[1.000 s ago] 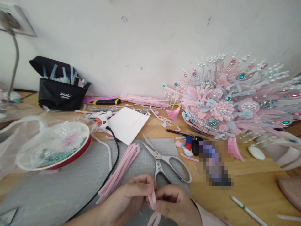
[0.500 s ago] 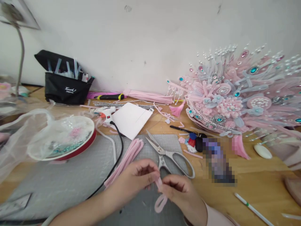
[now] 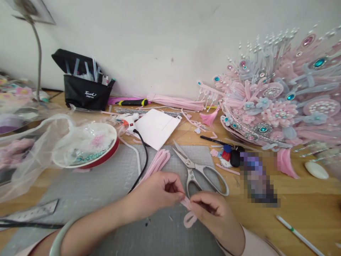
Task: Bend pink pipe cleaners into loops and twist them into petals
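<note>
A pale pink pipe cleaner, bent into a loop, is held between both hands above the grey cutting mat. My left hand pinches its upper end, fingers closed. Close beside it, my right hand grips the strip just above the loop, thumb against fingers. Behind the hands lie scissors with grey handles, their blades slightly apart. A bundle of pink pipe cleaners rests beyond my left hand, partly hidden by it.
At the back right stands a large beaded pink headdress. A white-and-red bowl of beads sits left. Behind are a glue gun with a black cord, a white card and a black pouch. A metal ruler lies front left.
The camera view has turned left, so the scene sits further right. Both hands still hold the looped pipe cleaner; my left hand's fingers have shifted slightly along its upper end.
</note>
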The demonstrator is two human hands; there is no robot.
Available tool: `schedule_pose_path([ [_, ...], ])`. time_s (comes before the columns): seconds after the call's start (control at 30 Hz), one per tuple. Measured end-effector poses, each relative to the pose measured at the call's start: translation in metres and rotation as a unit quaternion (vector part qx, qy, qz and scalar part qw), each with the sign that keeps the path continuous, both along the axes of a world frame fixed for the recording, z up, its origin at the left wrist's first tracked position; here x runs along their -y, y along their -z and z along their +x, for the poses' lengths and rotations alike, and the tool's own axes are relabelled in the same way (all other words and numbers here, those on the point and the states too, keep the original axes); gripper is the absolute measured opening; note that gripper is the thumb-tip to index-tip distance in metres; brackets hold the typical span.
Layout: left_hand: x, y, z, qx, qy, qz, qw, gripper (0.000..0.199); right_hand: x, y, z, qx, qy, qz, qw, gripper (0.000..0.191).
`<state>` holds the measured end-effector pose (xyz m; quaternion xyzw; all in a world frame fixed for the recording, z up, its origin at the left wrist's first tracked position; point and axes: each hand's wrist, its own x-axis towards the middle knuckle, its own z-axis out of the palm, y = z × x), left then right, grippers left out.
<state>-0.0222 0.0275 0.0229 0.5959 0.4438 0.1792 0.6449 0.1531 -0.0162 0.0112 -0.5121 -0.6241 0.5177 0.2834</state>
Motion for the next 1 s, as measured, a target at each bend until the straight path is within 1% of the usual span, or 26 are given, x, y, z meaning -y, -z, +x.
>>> schedule_pose_path([
  [0.07,0.004,-0.002,-0.001,-0.035,0.014,0.096,0.995,0.010,0.001,-0.001,-0.002,0.031,-0.002,0.020,0.999,0.029],
  [0.13,0.006,-0.005,-0.002,-0.064,0.035,0.185,0.980,0.012,0.002,-0.002,-0.004,0.034,-0.005,0.001,0.999,0.028],
  [0.17,0.007,-0.007,-0.002,-0.071,0.038,0.210,0.974,0.013,0.002,-0.002,-0.005,0.020,-0.005,-0.022,1.000,0.028],
  [0.2,0.007,-0.008,-0.002,-0.072,0.036,0.217,0.973,0.014,0.001,-0.001,-0.005,-0.001,0.001,-0.045,0.999,0.028],
  [0.23,0.006,-0.009,-0.002,-0.064,0.030,0.203,0.977,0.013,0.001,-0.001,-0.004,-0.027,0.010,-0.067,0.997,0.028],
  [0.27,0.004,-0.008,-0.001,-0.046,0.021,0.168,0.985,0.012,0.000,-0.001,-0.004,-0.055,0.020,-0.084,0.995,0.028],
  [0.33,0.001,-0.007,0.000,0.020,0.007,0.062,0.998,0.009,-0.002,0.000,-0.001,-0.099,0.047,-0.099,0.989,0.029],
  [0.4,-0.003,-0.005,0.001,0.092,0.006,-0.037,0.995,0.012,-0.004,0.000,0.002,-0.118,0.065,-0.095,0.986,0.028],
  [0.47,-0.005,-0.004,0.001,0.131,0.003,-0.095,0.987,0.015,-0.004,0.000,0.003,-0.125,0.070,-0.088,0.986,0.028],
  [0.57,-0.005,-0.004,0.000,0.142,-0.009,-0.128,0.982,0.019,-0.004,0.000,0.004,-0.123,0.072,-0.077,0.987,0.027],
  [0.73,-0.002,-0.005,0.002,0.135,-0.001,-0.125,0.983,0.028,-0.003,-0.001,0.002,-0.099,0.057,-0.063,0.991,0.026],
  [0.87,0.000,-0.006,0.003,0.132,0.001,-0.142,0.981,0.027,-0.003,-0.004,0.001,-0.095,0.029,-0.057,0.993,0.028],
  [1.0,0.003,-0.005,0.004,0.177,-0.033,-0.190,0.965,0.025,-0.003,-0.007,0.001,-0.073,0.023,-0.015,0.997,0.027],
])
